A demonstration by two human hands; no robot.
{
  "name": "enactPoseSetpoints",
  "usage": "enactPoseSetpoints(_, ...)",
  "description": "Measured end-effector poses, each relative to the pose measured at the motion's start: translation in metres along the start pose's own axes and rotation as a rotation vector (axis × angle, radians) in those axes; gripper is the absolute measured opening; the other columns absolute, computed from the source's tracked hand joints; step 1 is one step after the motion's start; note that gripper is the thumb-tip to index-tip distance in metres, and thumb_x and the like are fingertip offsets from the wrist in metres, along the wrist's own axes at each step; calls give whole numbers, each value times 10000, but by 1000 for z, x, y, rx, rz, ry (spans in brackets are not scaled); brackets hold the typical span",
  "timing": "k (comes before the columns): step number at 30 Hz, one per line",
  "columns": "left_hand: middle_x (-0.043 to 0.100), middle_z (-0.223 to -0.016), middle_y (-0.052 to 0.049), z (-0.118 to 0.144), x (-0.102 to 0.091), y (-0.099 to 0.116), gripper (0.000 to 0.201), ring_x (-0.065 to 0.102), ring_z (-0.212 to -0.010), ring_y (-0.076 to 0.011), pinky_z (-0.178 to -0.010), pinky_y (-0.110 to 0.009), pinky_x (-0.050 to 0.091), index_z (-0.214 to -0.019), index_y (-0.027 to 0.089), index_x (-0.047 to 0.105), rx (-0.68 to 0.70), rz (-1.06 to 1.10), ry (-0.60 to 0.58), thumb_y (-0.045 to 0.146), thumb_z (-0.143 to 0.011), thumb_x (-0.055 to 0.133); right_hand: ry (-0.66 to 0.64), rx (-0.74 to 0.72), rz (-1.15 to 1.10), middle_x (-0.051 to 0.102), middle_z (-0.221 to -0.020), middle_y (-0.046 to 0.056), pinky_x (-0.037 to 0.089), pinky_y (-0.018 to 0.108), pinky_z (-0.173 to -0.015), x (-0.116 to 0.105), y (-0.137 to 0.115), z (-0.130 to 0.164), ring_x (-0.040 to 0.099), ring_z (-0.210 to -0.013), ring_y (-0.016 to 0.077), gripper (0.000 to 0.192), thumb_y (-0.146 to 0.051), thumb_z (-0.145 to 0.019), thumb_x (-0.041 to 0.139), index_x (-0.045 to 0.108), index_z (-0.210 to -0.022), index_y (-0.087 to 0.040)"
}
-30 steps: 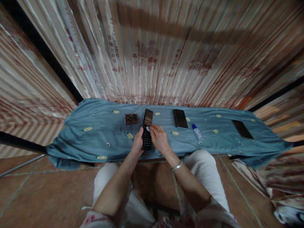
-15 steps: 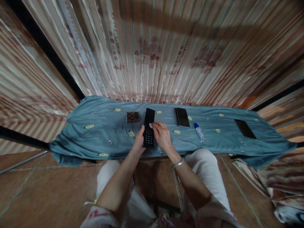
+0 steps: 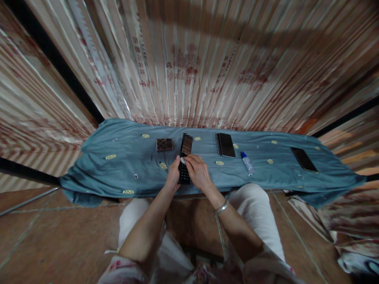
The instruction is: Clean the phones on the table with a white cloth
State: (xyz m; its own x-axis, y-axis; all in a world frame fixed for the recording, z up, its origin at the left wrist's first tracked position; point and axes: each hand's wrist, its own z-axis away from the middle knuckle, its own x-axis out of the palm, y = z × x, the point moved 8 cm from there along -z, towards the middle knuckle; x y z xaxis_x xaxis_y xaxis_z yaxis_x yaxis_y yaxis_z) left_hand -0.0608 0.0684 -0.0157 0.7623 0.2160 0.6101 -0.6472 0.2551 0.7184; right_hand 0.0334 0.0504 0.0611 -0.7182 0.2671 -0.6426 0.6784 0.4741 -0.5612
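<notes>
I have the flip phone [image 3: 183, 172] unfolded near the front edge of the blue cloth [image 3: 94, 157], directly between the two hands, its keypad [image 3: 184, 180] toward the wearer and its screen [image 3: 187, 145] leaning away. The left hand [image 3: 172, 173] grips it from the side, thumb laid along the edge and the other fingers tucked out of my sight beneath; I read that as bracing, so the body doesn't slide under pressure from the opposite side. The right hand [image 3: 199, 170] has thumb and forefinger pinched on a small white wad [image 3: 182, 160], which sits at the top of the keypad, near the hinge; the remaining fingers look curled in, though I can't separate them clearly. Having the phone unfolded, I judge, is what lets the wad get at that inner face. Whether the phone's back rests on the cloth or is slightly raised, I can't tell. For containers, I have one sure one: a clear bottle [image 3: 248, 165] with a blue cap [image 3: 243, 154], apparently lying on its side to the right, within easy reach; its contents look pale or colourless, and I can't make out the level. A checkered box [image 3: 164, 144] lies left of the phone, its inside hidden from me. Farther right are a dark stack [image 3: 226, 145] and, well apart, a thin black slab [image 3: 303, 159].
</notes>
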Motion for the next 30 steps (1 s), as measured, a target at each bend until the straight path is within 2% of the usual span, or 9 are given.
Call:
enactPoseSetpoints(4, 698, -743, -38, 2, 7, 3, 423, 650, -715, -159, -688, -254, 477, -826, 121, 685, -5, 3, -55, 500, -652, 755, 7, 19, 21, 680, -1055, 109, 494, 392, -922, -5, 9, 7, 606, -982, 224, 295, -194, -933, 410, 680, -1051, -188)
enactPoseSetpoints(9, 688, -701, -39, 1, 7, -1, 417, 654, -672, -167, -607, -255, 472, -829, 123, 676, -57, -3, -36, 512, -687, 728, 26, 36, 19, 686, -1044, 106, 494, 400, -921, -7, 14, 6, 610, -987, 228, 287, -194, -926, 418, 685, -1033, -194)
enactPoseSetpoints(16, 691, -726, -48, 2, 11, -9, 307, 678, -746, -183, -702, -284, 527, -843, 131, 666, -195, 127, -71, 433, -827, 614, 91, 118, 8, 684, -1063, 83, 493, 361, -943, -9, 21, 1, 624, -1014, 214, 281, -193, -926, 424, 686, -1027, -211)
enactPoseSetpoints(20, 690, -720, -57, 2, 12, -8, 311, 680, -755, -177, -726, -280, 534, -804, 126, 659, -234, 165, -64, 389, -894, 522, 81, 57, 24, 671, -1079, 97, 490, 365, -952, -7, 11, 6, 616, -1018, 217, 311, -181, -937, 395, 680, -1061, -195)
enactPoseSetpoints(24, 668, -663, -57, -1, 9, -5, 350, 675, -733, -180, -700, -275, 531, -719, 133, 631, -240, 162, -55, 419, -889, 523, 31, 0, 47, 660, -1074, 107, 490, 378, -944, -5, -6, 19, 602, -1005, 220, 329, -163, -940, 377, 663, -1101, -192)
enactPoseSetpoints(27, 623, -585, -30, -4, 7, -2, 358, 650, -642, -161, -646, -264, 519, -689, 141, 613, -216, 165, -64, 441, -873, 543, -9, -36, 46, 660, -1057, 111, 494, 370, -927, -3, -15, 27, 593, -991, 223, 314, -181, -952, 383, 663, -1095, -181)
enactPoseSetpoints(30, 589, -538, 2, -4, 5, -1, 323, 614, -563, -129, -623, -244, 509, -696, 145, 607, -186, 166, -45, 418, -863, 569, -17, -42, 50, 666, -1041, 117, 506, 363, -903, -4, -13, 23, 593, -969, 227, 293, -201, -955, 403, 676, -1058, -174)
